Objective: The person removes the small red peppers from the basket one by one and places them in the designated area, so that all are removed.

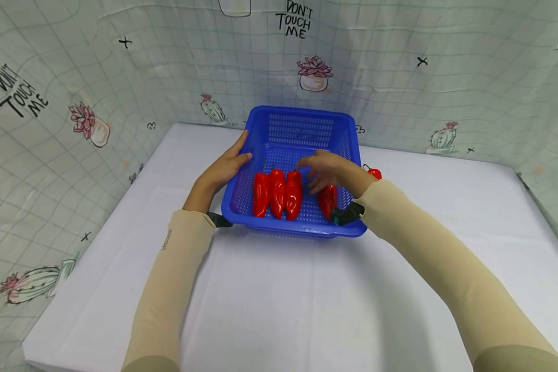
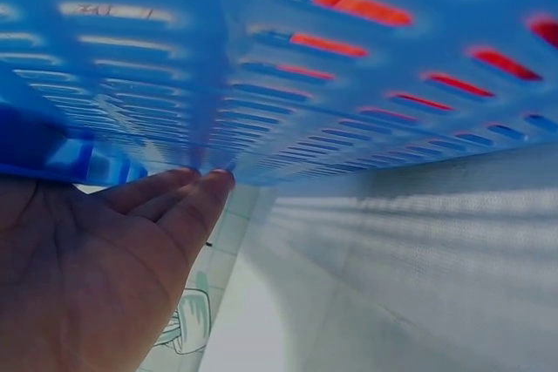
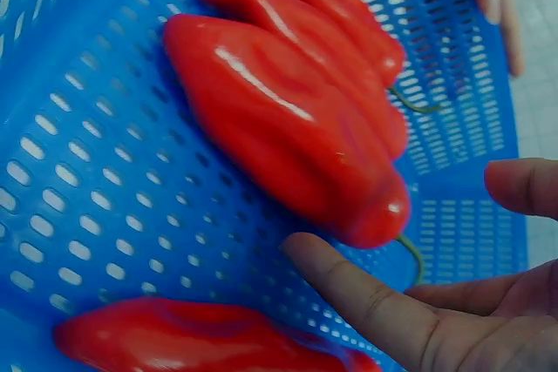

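Note:
A blue plastic basket (image 1: 299, 227) with slotted walls stands on the table, tilted a little. My left hand (image 1: 225, 168) grips its left rim, thumb over the edge and fingers along the outer wall. Three glossy red peppers (image 1: 277, 194) lie side by side inside, green stems toward the far end. Another red pepper (image 3: 200, 337) lies apart on the right of the basket floor, partly hidden by my right forearm. Over the gap between them hovers my right hand (image 1: 325, 169), fingers spread, holding nothing. In the right wrist view, its index fingertip (image 3: 305, 250) is close to the nearest pepper.
One more red pepper (image 1: 374, 173) shows beyond the basket's right side, mostly hidden behind my right wrist. White cloth covers the table (image 1: 269, 299). A checked curtain (image 1: 376, 82) with cactus drawings hangs close behind the basket and along the left side.

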The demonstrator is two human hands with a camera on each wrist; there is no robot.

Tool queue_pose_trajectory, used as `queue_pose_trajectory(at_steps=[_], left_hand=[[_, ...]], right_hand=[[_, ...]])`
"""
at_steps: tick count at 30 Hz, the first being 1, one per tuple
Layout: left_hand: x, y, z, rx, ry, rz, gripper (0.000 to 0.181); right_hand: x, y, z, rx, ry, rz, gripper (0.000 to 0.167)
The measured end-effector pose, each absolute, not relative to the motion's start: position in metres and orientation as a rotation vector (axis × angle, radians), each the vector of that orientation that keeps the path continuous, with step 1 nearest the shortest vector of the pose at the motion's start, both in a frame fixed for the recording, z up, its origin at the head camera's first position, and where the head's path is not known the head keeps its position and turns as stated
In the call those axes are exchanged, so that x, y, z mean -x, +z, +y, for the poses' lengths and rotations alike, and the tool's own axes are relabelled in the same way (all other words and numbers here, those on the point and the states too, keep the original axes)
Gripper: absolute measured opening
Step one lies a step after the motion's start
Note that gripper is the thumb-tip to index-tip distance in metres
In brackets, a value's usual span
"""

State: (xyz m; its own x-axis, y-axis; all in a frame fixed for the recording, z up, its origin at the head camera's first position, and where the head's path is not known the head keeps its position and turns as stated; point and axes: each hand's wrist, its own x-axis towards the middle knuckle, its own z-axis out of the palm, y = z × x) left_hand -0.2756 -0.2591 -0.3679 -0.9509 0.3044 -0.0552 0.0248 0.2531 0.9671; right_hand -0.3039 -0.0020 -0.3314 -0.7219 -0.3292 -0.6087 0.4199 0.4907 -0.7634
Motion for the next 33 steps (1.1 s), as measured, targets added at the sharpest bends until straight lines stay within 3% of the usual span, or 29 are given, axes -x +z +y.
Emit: queue_pose_trajectory(at_steps=[10, 17, 33], left_hand=[[0.276, -0.366, -0.258, -0.305, 1.763, 2.309, 0.067], [0.278, -0.365, -0.257, -0.293, 1.758, 2.263, 0.068], [0.277, -0.369, -0.259, -0.299, 1.753, 2.291, 0.068]], right_hand=[[0.303, -0.337, -0.013, -0.016, -1.201, 2.008, 0.062], [0.3, -0.341, -0.017, 0.006, -1.159, 2.047, 0.065], [0.3, -0.343, -0.022, 0.047, -1.089, 2.105, 0.049]])
